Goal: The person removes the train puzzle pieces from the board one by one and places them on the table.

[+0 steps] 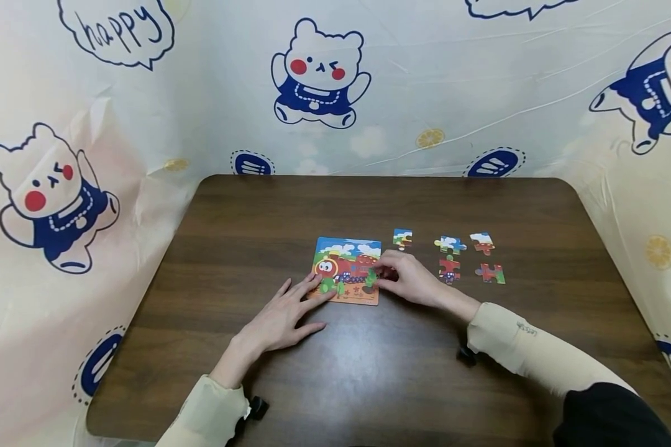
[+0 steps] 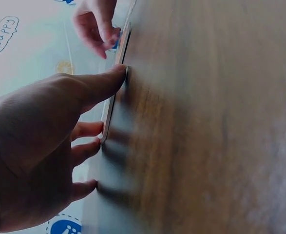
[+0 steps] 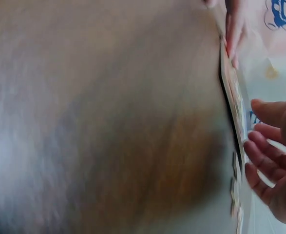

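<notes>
A square jigsaw puzzle with a red caterpillar-like figure, clouds and an orange ground lies flat on the table. My left hand is spread at its lower left corner, with fingertips on the board and the thumb straight out on the table side. In the left wrist view, the thumb of the left hand overlaps the board's thin edge. My right hand is over the puzzle's right edge, its fingers loosely bent. The right wrist view shows a gap between thumb and fingers of the right hand, with nothing visible in it.
Several loose jigsaw pieces lie right of the puzzle: one piece near its top corner, a cloud piece above a red piece, and two farther right, an upper piece and a lower piece. The brown wooden table meets a bear-patterned curtain.
</notes>
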`<action>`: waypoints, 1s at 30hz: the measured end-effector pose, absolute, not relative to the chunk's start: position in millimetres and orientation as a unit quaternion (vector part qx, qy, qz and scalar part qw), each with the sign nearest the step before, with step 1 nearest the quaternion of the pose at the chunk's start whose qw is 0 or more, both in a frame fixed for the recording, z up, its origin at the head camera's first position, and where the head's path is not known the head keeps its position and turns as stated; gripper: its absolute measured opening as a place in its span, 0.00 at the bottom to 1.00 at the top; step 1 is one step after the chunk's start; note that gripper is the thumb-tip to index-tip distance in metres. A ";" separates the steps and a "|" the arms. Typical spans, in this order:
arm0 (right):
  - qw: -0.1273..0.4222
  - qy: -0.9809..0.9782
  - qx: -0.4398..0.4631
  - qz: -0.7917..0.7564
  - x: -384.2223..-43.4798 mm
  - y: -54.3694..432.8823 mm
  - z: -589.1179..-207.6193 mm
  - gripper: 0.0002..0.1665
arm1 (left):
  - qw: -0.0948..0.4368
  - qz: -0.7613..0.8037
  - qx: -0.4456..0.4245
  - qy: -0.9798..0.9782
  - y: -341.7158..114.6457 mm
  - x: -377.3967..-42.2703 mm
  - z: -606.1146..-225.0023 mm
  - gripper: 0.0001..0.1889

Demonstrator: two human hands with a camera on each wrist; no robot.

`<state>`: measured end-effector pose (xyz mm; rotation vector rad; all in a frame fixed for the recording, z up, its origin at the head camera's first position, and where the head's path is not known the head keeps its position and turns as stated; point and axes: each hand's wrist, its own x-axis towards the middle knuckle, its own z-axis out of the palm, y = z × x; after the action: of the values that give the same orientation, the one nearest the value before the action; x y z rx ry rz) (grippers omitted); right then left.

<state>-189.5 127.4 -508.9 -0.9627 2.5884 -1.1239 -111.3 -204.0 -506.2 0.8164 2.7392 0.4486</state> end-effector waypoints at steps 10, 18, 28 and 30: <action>0.044 0.857 -0.374 -0.352 -196.3 122.0 -556.6 0.25 | 0.129 0.147 0.277 0.941 -204.2 -106.4 -504.6 0.37; 0.034 0.901 -0.319 -0.292 -186.7 110.6 -531.3 0.27 | 0.129 0.143 0.277 0.942 -202.4 -105.8 -502.7 0.36; 0.013 0.909 -0.296 -0.293 -193.6 107.2 -559.0 0.19 | 0.121 0.135 0.278 0.943 -202.4 -105.5 -505.6 0.36; 0.025 0.915 -0.277 -0.292 -193.2 104.5 -562.6 0.17 | 0.118 0.133 0.279 0.944 -202.5 -105.4 -506.1 0.35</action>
<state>-193.2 104.5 -562.6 -0.8558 2.8297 -0.9034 -105.4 -202.5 -506.1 0.8158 2.7608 0.3894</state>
